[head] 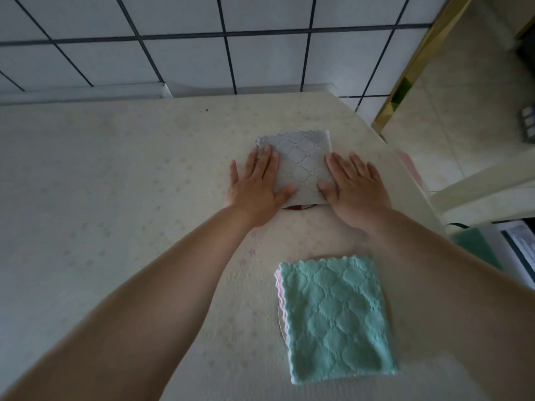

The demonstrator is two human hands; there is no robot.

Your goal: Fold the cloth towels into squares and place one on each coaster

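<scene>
The soft grey folded cloth towel with a diamond pattern (301, 163) lies on the cream flowery table (115, 183), in the far part near the white tiled wall (173, 59). Both hands lie flat on it with straight fingers and grip nothing. The left hand (256, 186) presses the left side of the grey towel, and the right hand (354, 186) presses its right side.

A thin red and white bit peeks out under the near edge of the grey towel. I think it is the round coaster (296, 207), so this towel looks like it sits on its coaster already.

To do this step well, push down gently and slide both hands outward from the middle of the grey towel. That makes the folds lie flat. Line up the wavy edges so no layer sticks out. Keep the towel in the middle of the coaster, and lift the hands straight up so it does not slip.

The grey towel is almost square, so it has no clear long side. It is turned a little, with its wavy far edge facing the wall.

Nearer the person than the grey towel lies a fluffy green folded cloth towel with a pink edge (335, 319). It is a bit longer than wide, and its long way runs from the person toward the grey towel. A thin curved rim shows by its left side, maybe another coaster.
</scene>
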